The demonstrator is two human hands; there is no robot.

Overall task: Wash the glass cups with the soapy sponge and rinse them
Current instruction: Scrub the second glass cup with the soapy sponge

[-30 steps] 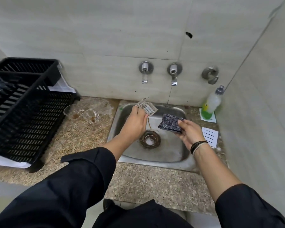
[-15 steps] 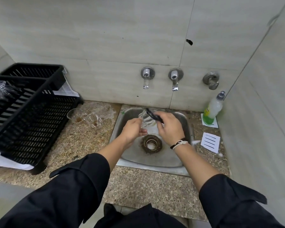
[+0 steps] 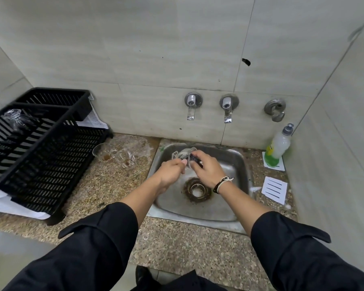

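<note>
Over the steel sink [image 3: 239, 164] my left hand [image 3: 170, 172] grips a clear glass cup [image 3: 182, 155], tipped on its side. My right hand [image 3: 206, 169] holds the dark sponge [image 3: 194, 159] and pushes it against the cup's mouth; most of the sponge is hidden by my fingers. Two more glass cups [image 3: 114, 155] with brown dregs stand on the granite counter, left of the sink. Another clear glass [image 3: 15, 116] lies in the black dish rack [image 3: 40, 148].
Two wall taps [image 3: 208, 108] hang above the sink; no water runs. A green soap bottle [image 3: 278, 147] stands at the right on a paper square, with a striped card [image 3: 274, 189] nearer me. A drain [image 3: 197, 189] sits mid-basin. Tiled walls close the right side.
My right hand has brought the sponge from beside the cup to its mouth. Both hands stay together over the back of the sink.
</note>
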